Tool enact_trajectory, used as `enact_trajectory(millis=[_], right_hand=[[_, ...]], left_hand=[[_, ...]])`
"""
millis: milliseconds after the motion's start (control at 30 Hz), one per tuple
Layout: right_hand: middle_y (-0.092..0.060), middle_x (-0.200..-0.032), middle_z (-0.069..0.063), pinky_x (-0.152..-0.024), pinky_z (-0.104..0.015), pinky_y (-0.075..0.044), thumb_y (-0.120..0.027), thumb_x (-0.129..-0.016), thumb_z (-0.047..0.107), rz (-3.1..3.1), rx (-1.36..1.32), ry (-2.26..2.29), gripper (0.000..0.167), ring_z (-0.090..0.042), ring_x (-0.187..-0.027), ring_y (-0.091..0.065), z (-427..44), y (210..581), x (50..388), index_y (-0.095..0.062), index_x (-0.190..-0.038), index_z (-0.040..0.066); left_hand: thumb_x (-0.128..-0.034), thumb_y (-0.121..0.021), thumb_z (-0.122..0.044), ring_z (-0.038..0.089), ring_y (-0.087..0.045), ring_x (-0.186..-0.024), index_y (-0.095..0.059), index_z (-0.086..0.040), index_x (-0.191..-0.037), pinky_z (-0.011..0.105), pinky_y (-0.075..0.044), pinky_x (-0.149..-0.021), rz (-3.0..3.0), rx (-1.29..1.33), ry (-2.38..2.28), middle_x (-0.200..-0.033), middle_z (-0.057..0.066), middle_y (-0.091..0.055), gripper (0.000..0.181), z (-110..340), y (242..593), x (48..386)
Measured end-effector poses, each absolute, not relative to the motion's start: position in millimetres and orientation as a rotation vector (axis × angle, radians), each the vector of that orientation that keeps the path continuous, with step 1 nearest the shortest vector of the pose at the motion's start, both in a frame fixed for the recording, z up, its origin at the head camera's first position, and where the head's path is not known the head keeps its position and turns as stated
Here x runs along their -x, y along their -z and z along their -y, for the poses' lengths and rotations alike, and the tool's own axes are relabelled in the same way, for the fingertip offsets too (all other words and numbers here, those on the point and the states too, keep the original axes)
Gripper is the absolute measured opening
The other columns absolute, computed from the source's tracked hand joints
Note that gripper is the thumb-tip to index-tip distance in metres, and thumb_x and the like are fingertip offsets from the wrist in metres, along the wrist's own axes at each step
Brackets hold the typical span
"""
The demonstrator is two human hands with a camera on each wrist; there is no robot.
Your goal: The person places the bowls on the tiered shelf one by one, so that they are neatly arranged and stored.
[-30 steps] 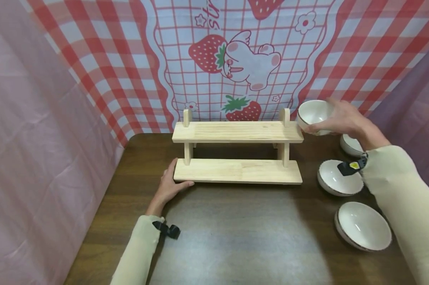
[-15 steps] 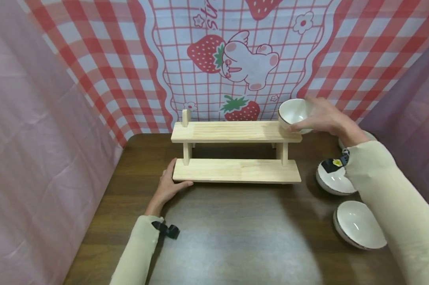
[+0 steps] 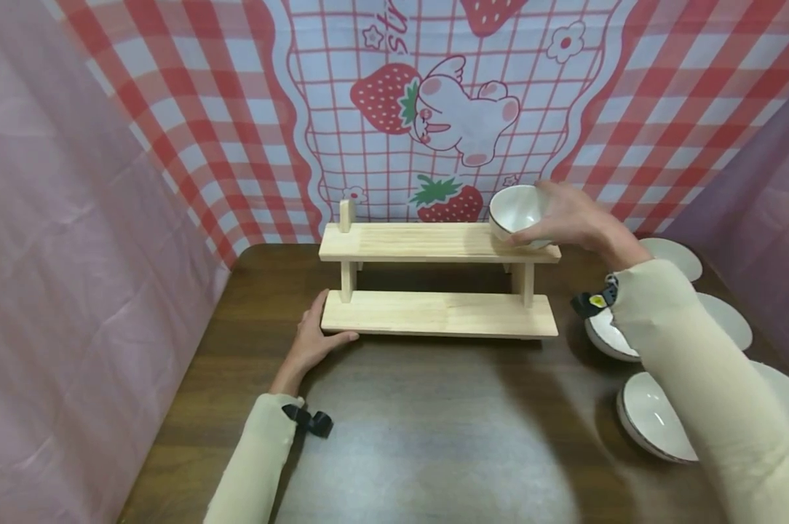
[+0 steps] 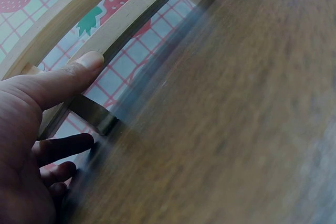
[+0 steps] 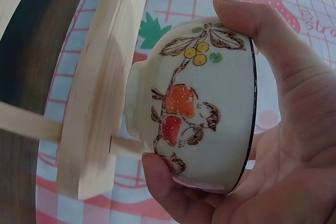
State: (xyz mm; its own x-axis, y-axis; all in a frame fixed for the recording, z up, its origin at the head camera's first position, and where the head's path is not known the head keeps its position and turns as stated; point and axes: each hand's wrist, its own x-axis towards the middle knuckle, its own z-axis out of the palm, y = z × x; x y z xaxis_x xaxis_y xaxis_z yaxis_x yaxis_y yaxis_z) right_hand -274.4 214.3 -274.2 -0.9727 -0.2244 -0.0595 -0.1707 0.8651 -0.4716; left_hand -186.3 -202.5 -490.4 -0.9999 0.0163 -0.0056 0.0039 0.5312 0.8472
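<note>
Basically, we grip the bowl (image 5: 226, 103) sideways, R hand (image 3: 574, 218), base left free, shelf (image 3: 434, 313) just below; L hand (image 3: 311, 338) clasps the shelf's near end, prob. steadying it.

Backdrop's a cloth (image 3: 217, 109) with chunky red-and-white checks down both sides and a thin-grid panel in the middle, printed with strawberries (image 3: 384, 98), flowers (image 3: 566, 42) and a white cartoon critter (image 3: 466, 120) lying sideways. Pinkish curtain (image 3: 73, 255) on the left, purplish drape (image 3: 755, 196) on the right. Table (image 3: 407, 451) is brown woodgrain, kinda shiny up front. Two dark-rimmed white bowls (image 3: 650, 418) sit on its right side, partly blocked, plus three pale dishes (image 3: 728, 320) further right.
</note>
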Motion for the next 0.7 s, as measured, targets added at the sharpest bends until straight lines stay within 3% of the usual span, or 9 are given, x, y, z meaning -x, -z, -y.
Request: enact_trajectory(millis=[167, 333, 700], right_hand=[[-0.051, -0.131, -0.028, -0.087, -0.054, -0.052, -0.087, -0.069, 0.050, -2.895, 0.311, 0.725, 0.109, -0.041, -0.110, -0.051, -205.6, 273.2, 275.1, -0.033, -0.149, -0.001], [-0.052, -0.132, -0.026, -0.090, -0.055, -0.052, -0.087, -0.071, 0.047, -2.875, 0.335, 0.769, 0.105, -0.041, -0.112, -0.052, -199.1, 272.5, 275.8, -0.034, -0.148, 0.001], [-0.056, -0.129, -0.023, -0.088, -0.048, -0.052, -0.088, -0.071, 0.041, -2.840, 0.366, 0.836, 0.101, -0.036, -0.111, -0.053, -184.7, 268.8, 276.7, -0.036, -0.148, 0.002]], left_hand=[[-0.0772, -0.087, -0.030, 0.039, -0.033, -0.143, -0.022, -0.014, -0.160, 0.062, -0.027, -0.118, -2.744, -0.010, -1.502, -0.162, 0.014, -0.034, 0.106, 201.7, 490.2, 185.6], [-0.0774, -0.087, -0.030, 0.039, -0.033, -0.143, -0.021, -0.014, -0.160, 0.061, -0.028, -0.118, -2.735, 0.003, -1.498, -0.162, 0.015, -0.033, 0.107, 200.6, 489.1, 184.9], [-0.0778, -0.087, -0.033, 0.038, -0.033, -0.143, -0.020, -0.014, -0.161, 0.061, -0.027, -0.118, -2.739, 0.009, -1.493, -0.163, 0.015, -0.032, 0.108, 202.4, 489.7, 186.0]])
